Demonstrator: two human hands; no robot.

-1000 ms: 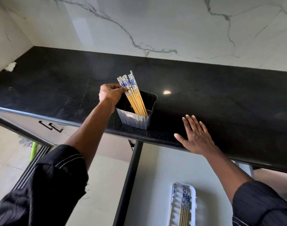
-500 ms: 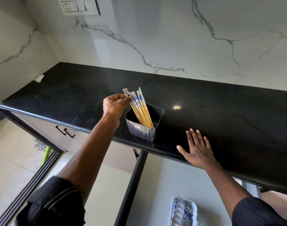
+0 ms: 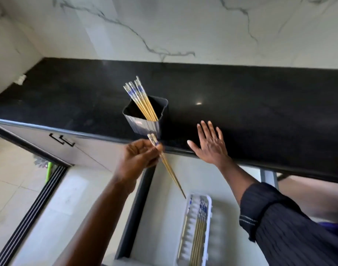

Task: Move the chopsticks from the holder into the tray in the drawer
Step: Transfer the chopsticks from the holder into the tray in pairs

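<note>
Chopsticks (image 3: 169,169) pinched in left hand (image 3: 139,160), tips slanting toward tray (image 3: 209,208).

The left hand (image 3: 140,160) is smeared by blur, and the held chopsticks (image 3: 171,172) are partly covered by its fingers, so no count can be made. The bundle (image 3: 139,93) is hidden at its lower ends inside the holder (image 3: 143,125). The tray (image 3: 209,202) is cut off by the bottom edge, and the stored chopsticks (image 3: 199,227) in it are too blurred to be counted.
</note>
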